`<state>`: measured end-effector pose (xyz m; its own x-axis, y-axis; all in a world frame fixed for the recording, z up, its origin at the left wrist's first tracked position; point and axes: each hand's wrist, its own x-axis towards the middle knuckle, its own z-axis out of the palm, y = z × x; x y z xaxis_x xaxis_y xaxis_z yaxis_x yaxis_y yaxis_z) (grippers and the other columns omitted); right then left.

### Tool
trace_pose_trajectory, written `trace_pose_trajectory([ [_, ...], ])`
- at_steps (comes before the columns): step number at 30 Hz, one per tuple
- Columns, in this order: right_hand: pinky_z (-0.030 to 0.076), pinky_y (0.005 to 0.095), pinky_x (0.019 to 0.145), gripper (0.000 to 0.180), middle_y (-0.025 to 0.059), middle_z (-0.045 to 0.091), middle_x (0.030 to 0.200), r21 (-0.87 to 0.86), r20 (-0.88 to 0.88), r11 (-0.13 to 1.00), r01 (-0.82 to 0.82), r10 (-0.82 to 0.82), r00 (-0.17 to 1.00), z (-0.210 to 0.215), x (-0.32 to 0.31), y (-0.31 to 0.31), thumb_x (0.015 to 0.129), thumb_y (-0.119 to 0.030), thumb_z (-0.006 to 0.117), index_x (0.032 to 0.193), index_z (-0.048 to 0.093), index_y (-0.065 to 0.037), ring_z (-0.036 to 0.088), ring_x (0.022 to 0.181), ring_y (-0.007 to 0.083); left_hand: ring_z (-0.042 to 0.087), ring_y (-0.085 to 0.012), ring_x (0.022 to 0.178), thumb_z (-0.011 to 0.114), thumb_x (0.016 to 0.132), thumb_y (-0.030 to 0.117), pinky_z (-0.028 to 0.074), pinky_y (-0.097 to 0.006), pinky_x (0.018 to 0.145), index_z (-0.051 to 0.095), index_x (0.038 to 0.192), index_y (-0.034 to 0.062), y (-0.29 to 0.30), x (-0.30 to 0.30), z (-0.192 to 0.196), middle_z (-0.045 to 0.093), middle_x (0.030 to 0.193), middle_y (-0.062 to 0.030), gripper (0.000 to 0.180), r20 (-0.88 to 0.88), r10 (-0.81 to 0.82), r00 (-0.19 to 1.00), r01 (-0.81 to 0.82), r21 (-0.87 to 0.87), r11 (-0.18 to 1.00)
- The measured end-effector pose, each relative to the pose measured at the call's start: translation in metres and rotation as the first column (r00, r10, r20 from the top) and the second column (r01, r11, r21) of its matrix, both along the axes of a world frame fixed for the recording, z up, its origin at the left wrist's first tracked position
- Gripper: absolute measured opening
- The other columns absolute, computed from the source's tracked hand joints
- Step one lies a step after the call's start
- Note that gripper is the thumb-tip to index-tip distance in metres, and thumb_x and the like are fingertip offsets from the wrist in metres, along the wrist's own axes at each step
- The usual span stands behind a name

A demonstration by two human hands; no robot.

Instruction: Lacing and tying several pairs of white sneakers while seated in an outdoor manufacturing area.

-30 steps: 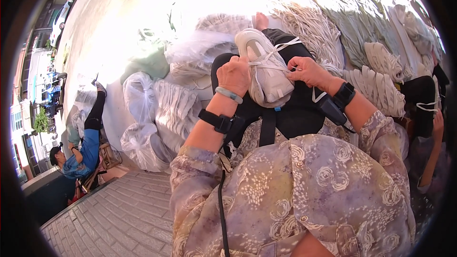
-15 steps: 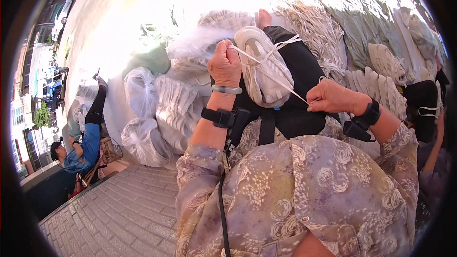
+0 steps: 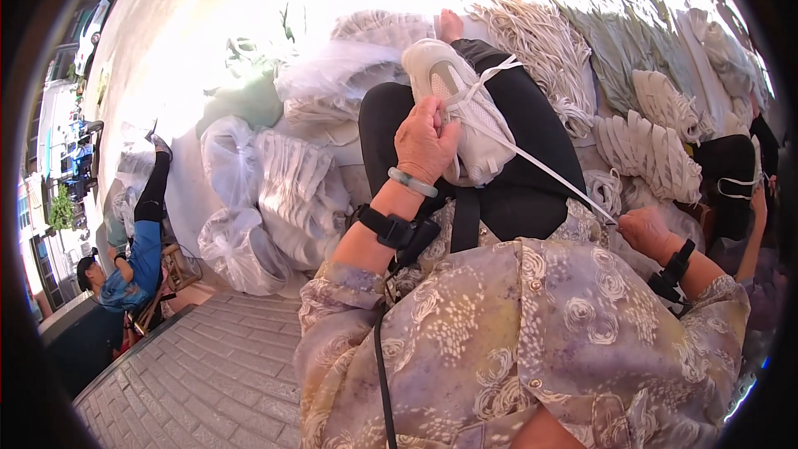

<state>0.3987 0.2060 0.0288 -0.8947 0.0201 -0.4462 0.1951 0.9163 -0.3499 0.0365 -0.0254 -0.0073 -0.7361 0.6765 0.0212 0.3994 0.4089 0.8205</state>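
Note:
A white sneaker lies across my lap on black trousers, with a white shoelace threaded through part of it. My left hand is closed at the side of the sneaker's lacing, its fingertips pinching the lace there; the exact grip is partly hidden by the fingers. Out to the right, well apart from the sneaker, my right hand is closed on one end of the lace. That length runs straight and taut from the sneaker to it. A second lace end loops loosely over the far right side of the sneaker.
Bundles of white shoe parts and clear plastic bags lie to the left. A heap of cream laces and stacked shoe pieces are at the right. One person sits at far left; another's arm shows at far right.
My right hand has moved right and down, drawing out a longer stretch of lace. My left hand has come down and right, from beside the sneaker onto its lacing.

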Motion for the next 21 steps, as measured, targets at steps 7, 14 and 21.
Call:
trace_pose_trajectory([
  [7, 0.041, 0.0337, 0.052, 0.015, 0.0092, 0.052, 0.06, -0.403, -0.224, 0.86, 0.313, -0.425, 0.877, 0.003, -0.132, 0.008, 0.081, -0.017, 0.058, 0.081, 0.052, -0.003, 0.052, 0.053, 0.0189, 0.058, -0.0284, 0.082, 0.062, 0.071, 0.023, 0.047, -0.037, 0.072, 0.054, 0.099, 0.0023, -0.014, 0.005, 0.01, 0.057, 0.092, -0.0123, 0.036, -0.096, -0.016, 0.995, 0.001, -0.155, 0.988],
  [14, 0.043, 0.0198, 0.053, 0.031, -0.003, 0.047, 0.06, -0.788, 0.133, 0.474, 0.393, -0.492, 0.86, -0.03, -0.222, -0.022, 0.095, -0.03, 0.043, 0.081, 0.052, -0.005, 0.048, 0.056, 0.0057, 0.057, -0.0357, 0.089, 0.056, 0.073, 0.019, 0.047, -0.039, 0.079, 0.054, 0.104, -0.0027, -0.027, -0.006, 0.003, 0.056, 0.101, -0.0187, 0.038, -0.147, -0.154, 0.977, 0.132, -0.147, 0.98],
  [21, 0.046, 0.0205, 0.047, 0.033, 0.0032, 0.059, 0.066, -0.633, 0.666, 0.394, 0.666, -0.161, 0.729, -0.007, -0.218, -0.039, 0.095, -0.034, 0.043, 0.085, 0.056, -0.005, 0.057, 0.053, 0.0093, 0.056, -0.0337, 0.083, 0.054, 0.072, 0.018, 0.047, -0.038, 0.074, 0.054, 0.098, -0.0029, -0.029, -0.007, -0.003, 0.055, 0.095, -0.0175, 0.033, -0.221, -0.141, 0.965, 0.112, -0.138, 0.984],
])
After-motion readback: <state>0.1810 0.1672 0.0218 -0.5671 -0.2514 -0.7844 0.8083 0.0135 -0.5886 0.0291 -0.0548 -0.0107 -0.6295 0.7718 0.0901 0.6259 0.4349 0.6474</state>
